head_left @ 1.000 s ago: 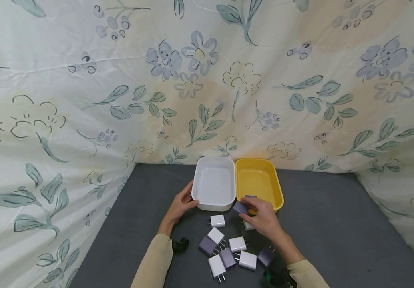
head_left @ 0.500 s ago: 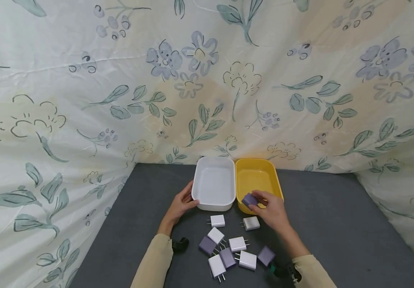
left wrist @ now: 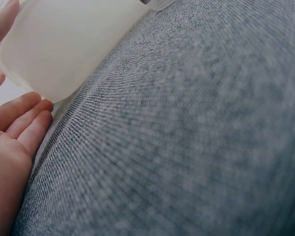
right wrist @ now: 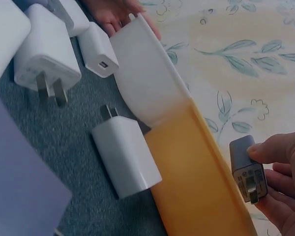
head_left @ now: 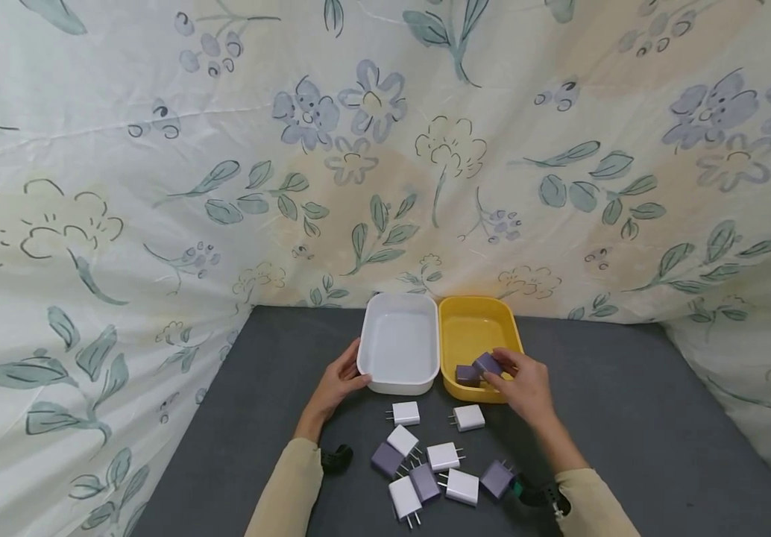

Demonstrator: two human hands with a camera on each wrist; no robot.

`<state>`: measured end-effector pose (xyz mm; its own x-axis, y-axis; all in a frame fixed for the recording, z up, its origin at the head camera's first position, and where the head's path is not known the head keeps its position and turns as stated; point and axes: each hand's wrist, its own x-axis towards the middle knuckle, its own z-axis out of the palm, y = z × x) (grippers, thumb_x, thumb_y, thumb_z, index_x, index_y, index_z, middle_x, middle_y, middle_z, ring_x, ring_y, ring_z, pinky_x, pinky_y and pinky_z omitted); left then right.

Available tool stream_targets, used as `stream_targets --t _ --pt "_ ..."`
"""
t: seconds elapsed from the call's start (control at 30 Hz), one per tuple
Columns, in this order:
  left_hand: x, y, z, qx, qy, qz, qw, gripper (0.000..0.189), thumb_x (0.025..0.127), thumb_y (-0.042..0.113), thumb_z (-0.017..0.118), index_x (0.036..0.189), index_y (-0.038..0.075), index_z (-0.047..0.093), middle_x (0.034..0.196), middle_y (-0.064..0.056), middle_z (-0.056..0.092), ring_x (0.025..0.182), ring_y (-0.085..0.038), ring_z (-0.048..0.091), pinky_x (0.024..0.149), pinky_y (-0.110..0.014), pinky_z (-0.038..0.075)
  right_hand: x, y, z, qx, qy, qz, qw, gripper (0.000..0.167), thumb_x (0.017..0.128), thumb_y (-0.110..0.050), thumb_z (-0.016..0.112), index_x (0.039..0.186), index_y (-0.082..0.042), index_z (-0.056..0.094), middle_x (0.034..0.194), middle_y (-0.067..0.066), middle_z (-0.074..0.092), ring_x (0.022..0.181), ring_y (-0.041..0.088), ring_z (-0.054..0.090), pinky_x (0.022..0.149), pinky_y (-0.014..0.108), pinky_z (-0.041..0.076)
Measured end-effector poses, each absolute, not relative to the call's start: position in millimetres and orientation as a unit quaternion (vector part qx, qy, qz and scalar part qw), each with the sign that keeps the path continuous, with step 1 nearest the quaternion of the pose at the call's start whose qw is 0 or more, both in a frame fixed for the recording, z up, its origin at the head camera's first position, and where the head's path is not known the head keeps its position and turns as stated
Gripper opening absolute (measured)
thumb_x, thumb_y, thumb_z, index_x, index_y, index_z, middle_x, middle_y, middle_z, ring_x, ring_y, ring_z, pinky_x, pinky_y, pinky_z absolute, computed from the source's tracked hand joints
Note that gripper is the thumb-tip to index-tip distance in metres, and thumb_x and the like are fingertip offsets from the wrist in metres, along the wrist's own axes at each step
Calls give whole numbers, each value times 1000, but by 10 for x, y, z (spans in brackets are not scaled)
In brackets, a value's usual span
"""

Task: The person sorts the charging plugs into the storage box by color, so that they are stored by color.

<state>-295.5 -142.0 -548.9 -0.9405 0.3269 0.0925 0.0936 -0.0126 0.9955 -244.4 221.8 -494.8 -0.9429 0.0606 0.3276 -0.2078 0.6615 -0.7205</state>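
My right hand [head_left: 526,388] pinches a purple plug-in charger [head_left: 488,363] between thumb and fingers, just above the yellow tub [head_left: 449,321]. In the right wrist view this charger [right wrist: 249,167] has its prongs pointing down. A second purple charger [head_left: 467,374] lies inside the yellow tub near its front wall, beside the held one. My left hand [head_left: 337,388] holds the front left corner of the white tub [head_left: 402,389], with the thumb at the front and fingers along the side. The left wrist view shows its fingertips [left wrist: 44,105] against the white wall.
Several white chargers [head_left: 461,486] and purple chargers [head_left: 423,481] lie loose on the dark grey table [head_left: 627,418], in front of the tubs. One white charger [head_left: 469,418] sits close to the yellow tub. A floral cloth [head_left: 385,149] hangs behind.
My right hand has carried the purple charger rightward and upward from the yellow tub's front left corner to over its inside. The left hand and white tub have stayed in place.
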Motion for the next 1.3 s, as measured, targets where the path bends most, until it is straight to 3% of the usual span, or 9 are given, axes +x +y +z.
stream_targets --t 0.17,0.7,1.03,1.3 --pt "-3008 -1424 -5614 153 697 697 70 81 88 6 70 155 23 27 158 -6 33 145 -25 35 115 -37 34 -2472 2278 -4983 34 -907 381 176 47 78 -6 81 120 6 64 113 24 69 102 37 69 88 46 55" --pt "-3004 -1453 -5625 148 699 697 62 80 87 4 71 153 25 31 156 -5 37 143 -25 39 111 -31 39 -2489 2360 -5050 -3 -913 367 180 49 80 -10 80 123 7 63 116 26 67 103 39 68 88 48 55" --pt "-2881 -1430 -5390 157 700 691 90 83 88 3 70 156 10 23 158 -13 31 144 -31 34 113 -37 38 -2506 2379 -5060 9 -880 403 250 42 78 -4 79 115 9 66 106 25 70 96 37 70 83 42 56" --pt "-2984 -1420 -5587 144 698 698 66 81 87 3 71 154 21 29 157 -8 35 143 -27 37 113 -34 36 -2488 2349 -5032 12 -879 407 249 39 77 -3 80 113 6 67 105 22 71 95 35 71 83 40 55"
